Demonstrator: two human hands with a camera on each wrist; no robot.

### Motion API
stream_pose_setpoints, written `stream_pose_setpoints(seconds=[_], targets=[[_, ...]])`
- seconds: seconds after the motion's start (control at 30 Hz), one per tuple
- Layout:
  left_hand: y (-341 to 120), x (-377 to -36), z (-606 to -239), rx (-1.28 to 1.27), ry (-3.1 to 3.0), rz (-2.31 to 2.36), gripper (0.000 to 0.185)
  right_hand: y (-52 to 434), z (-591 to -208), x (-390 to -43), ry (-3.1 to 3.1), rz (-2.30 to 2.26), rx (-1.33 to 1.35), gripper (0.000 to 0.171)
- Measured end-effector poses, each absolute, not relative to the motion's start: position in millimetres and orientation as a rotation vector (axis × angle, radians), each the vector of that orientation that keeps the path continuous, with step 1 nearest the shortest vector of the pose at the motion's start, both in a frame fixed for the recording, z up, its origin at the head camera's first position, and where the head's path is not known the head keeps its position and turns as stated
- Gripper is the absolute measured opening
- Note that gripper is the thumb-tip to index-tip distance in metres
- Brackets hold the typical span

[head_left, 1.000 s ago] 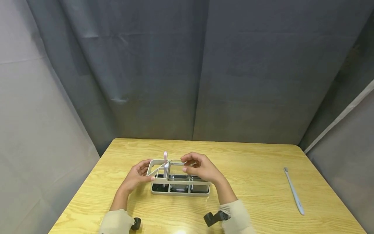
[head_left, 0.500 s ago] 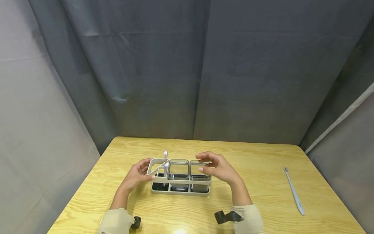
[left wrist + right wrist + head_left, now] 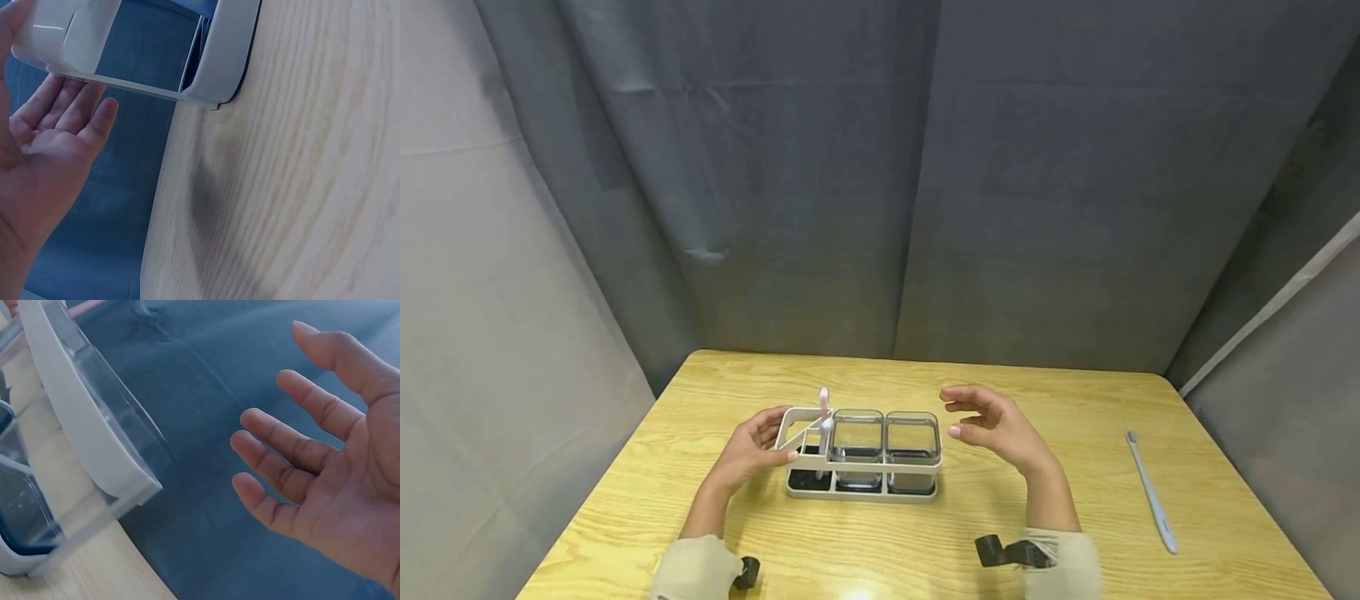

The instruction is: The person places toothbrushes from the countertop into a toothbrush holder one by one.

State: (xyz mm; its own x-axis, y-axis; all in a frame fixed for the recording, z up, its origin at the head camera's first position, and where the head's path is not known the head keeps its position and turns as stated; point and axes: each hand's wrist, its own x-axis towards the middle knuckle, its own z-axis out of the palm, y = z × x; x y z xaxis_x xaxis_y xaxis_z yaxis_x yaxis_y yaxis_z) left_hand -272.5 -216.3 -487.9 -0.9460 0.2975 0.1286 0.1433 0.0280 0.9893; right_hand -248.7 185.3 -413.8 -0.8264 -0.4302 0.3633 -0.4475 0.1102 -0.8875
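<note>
A white holder point(image 3: 871, 493) stands mid-table with two clear square cups point(image 3: 858, 437) point(image 3: 913, 439) in it. A pink toothbrush point(image 3: 823, 403) stands upright in its left compartment. My left hand point(image 3: 751, 450) rests against the holder's left end, thumb on the front rail. In the left wrist view the left hand's fingers point(image 3: 75, 112) lie straight beside the holder frame point(image 3: 219, 56). My right hand point(image 3: 992, 425) hovers open just right of the holder, touching nothing. The right wrist view shows the right hand's spread fingers point(image 3: 294, 456) apart from the holder's end point(image 3: 81, 444).
A white toothbrush point(image 3: 1151, 493) lies flat near the right edge of the wooden table point(image 3: 1037, 392). Grey curtains close off the back and both sides. Bare wood lies between the holder and the white toothbrush.
My right hand has let go of the clear cups and drawn off to the right, fingers spreading. The left hand and the holder have not moved.
</note>
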Motion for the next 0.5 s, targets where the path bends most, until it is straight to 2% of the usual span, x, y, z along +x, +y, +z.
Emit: stream_pose_setpoints(seconds=[0.5], targets=[[-215, -272, -491, 0.551, 2.133, 2.108, 0.079, 230, -422, -244, -2.302, 1.874, 0.903, 0.05]])
